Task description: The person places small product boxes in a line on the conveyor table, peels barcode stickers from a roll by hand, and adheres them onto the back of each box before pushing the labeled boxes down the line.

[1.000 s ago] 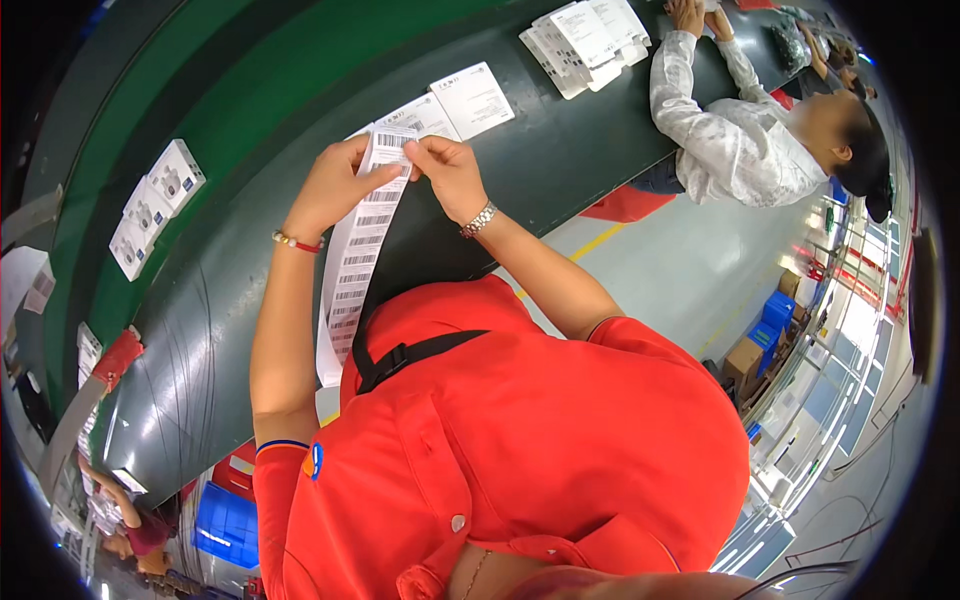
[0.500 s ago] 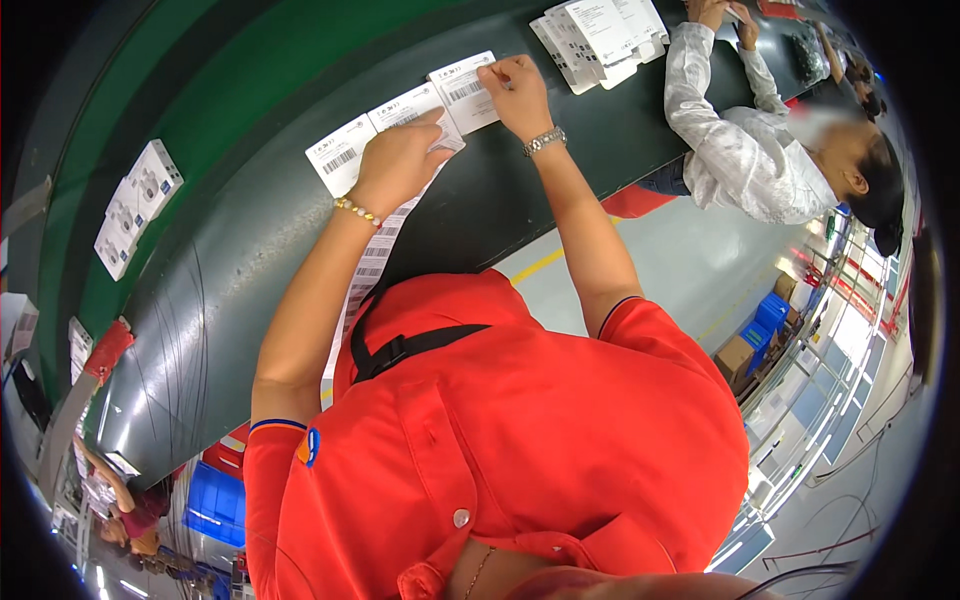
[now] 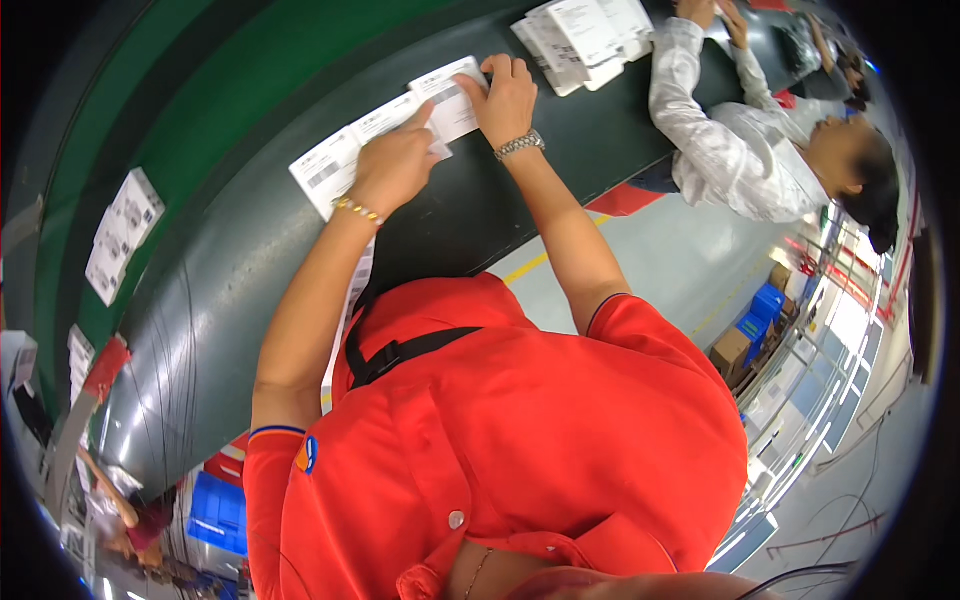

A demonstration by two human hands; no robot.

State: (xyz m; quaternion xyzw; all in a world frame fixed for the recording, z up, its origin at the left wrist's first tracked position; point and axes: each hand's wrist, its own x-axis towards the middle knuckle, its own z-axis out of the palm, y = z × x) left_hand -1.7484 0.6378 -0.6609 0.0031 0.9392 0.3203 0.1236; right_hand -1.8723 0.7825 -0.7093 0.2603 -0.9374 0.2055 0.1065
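Note:
My left hand [image 3: 393, 165] and my right hand [image 3: 505, 100] both press down on flat white packages with printed labels [image 3: 340, 160] lying in a row on a dark conveyor belt [image 3: 250, 270]. The right hand's fingers lie flat on the rightmost package [image 3: 450, 95]. The left hand points a finger at the seam between two packages. A long strip of white labels [image 3: 350, 300] hangs down from under my left forearm over the belt's near edge. I wear a red shirt, a bead bracelet on the left wrist and a metal watch on the right.
A co-worker in a white shirt [image 3: 740, 150] stands at the belt to the right, reaching toward a pile of white packages [image 3: 585, 35]. More white packages [image 3: 120, 235] lie on the green belt at left. Blue crates [image 3: 220, 510] and cardboard boxes [image 3: 735, 350] stand on the floor.
Both hands went from holding up the label strip near my chest to reaching out and pressing on the white packages on the belt; the strip now hangs under my left forearm.

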